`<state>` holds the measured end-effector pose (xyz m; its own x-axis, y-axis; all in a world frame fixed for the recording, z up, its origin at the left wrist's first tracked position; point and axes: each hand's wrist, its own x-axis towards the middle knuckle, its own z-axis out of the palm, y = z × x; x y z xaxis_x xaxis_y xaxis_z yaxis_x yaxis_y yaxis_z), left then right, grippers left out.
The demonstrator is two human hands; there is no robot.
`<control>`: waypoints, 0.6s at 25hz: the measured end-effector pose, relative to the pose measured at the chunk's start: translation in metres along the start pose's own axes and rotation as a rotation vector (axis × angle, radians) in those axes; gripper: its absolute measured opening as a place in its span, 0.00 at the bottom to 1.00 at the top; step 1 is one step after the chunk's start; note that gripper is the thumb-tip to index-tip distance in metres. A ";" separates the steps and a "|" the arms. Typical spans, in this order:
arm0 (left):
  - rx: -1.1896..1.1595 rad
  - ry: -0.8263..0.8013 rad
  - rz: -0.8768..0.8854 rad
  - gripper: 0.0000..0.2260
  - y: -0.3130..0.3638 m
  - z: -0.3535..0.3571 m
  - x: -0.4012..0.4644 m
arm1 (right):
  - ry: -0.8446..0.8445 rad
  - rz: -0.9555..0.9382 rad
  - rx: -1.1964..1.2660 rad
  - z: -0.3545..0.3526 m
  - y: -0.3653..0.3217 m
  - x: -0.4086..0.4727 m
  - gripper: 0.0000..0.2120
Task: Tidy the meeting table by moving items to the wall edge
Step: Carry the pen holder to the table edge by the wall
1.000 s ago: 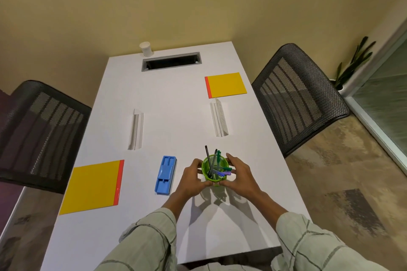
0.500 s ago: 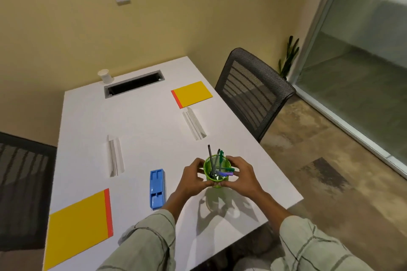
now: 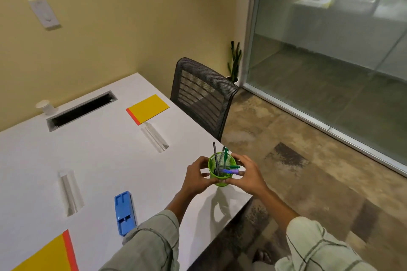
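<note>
A green mesh pen cup (image 3: 221, 171) with several pens in it is held above the white table (image 3: 105, 152), near its right edge. My left hand (image 3: 197, 177) grips the cup's left side and my right hand (image 3: 247, 175) grips its right side, fingers curled round it. The cup's shadow falls on the tabletop below. A yellow notepad (image 3: 148, 109) lies at the far right, another yellow notepad (image 3: 47, 253) at the near left. A blue tray (image 3: 124, 212) lies near my left sleeve.
Two folded white name cards (image 3: 155, 136) (image 3: 70, 192) lie mid-table. A white paper cup (image 3: 45, 107) stands by the cable slot (image 3: 81, 111) at the wall end. A black mesh chair (image 3: 201, 94) stands at the table's right side. A glass partition (image 3: 330, 50) and a plant (image 3: 234, 61) are beyond.
The cup stays held in both hands, a little higher off the table. The view has swung right, so the left chair has left the frame and the glass partition fills the right.
</note>
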<state>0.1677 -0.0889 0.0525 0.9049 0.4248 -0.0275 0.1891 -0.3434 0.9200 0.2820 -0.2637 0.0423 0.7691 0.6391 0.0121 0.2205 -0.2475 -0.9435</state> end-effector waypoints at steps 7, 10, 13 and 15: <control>-0.058 -0.068 -0.007 0.27 0.039 0.084 0.044 | 0.099 0.002 -0.032 -0.091 0.024 0.002 0.39; -0.072 -0.075 -0.018 0.27 0.057 0.132 0.063 | 0.122 0.004 -0.049 -0.142 0.045 0.006 0.39; -0.086 -0.081 -0.030 0.27 0.075 0.176 0.085 | 0.109 0.012 -0.064 -0.192 0.065 0.013 0.39; -0.106 -0.068 -0.038 0.27 0.088 0.205 0.099 | 0.111 -0.003 -0.083 -0.226 0.073 0.019 0.39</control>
<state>0.3521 -0.2485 0.0501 0.9223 0.3767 -0.0865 0.1859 -0.2362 0.9537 0.4479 -0.4343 0.0487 0.8288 0.5568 0.0555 0.2682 -0.3082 -0.9127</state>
